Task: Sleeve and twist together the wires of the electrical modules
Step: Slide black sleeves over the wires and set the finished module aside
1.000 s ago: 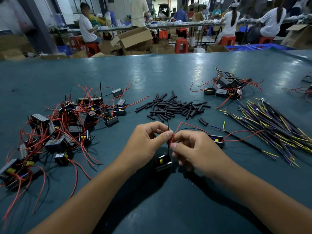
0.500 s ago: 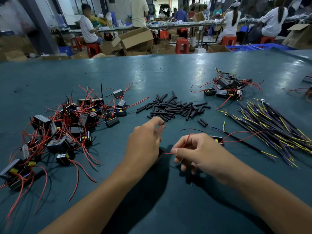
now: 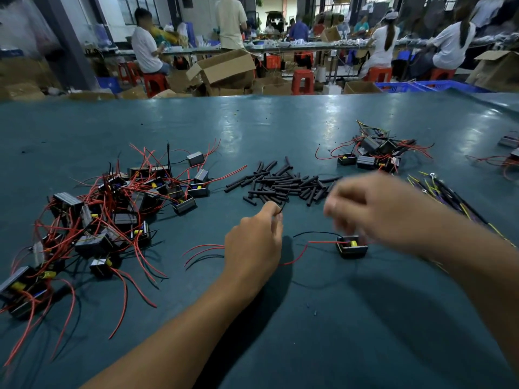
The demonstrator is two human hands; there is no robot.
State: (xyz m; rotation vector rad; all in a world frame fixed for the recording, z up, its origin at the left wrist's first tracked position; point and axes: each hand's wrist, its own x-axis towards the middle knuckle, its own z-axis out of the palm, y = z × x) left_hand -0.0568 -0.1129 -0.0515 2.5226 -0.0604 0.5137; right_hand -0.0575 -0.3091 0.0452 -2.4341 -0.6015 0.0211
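The module (image 3: 351,246) lies on the tabletop (image 3: 309,318) near centre, open face up, its red wire (image 3: 303,252) trailing left toward the left hand (image 3: 254,242). That hand's fingers pinch a thin black wire end (image 3: 281,208) by the sleeve pile (image 3: 283,184). The right hand (image 3: 373,209) is blurred; I cannot tell its fingers' state. The fine wire could slip from the pinch, or snag the module and drag it.

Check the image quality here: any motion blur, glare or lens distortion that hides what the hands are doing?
Head view: right hand smeared by motion blur, grip unreadable; left hand sharp, pinching a thin black wire; glare streaks on the table; wide-angle bowing at the edges.
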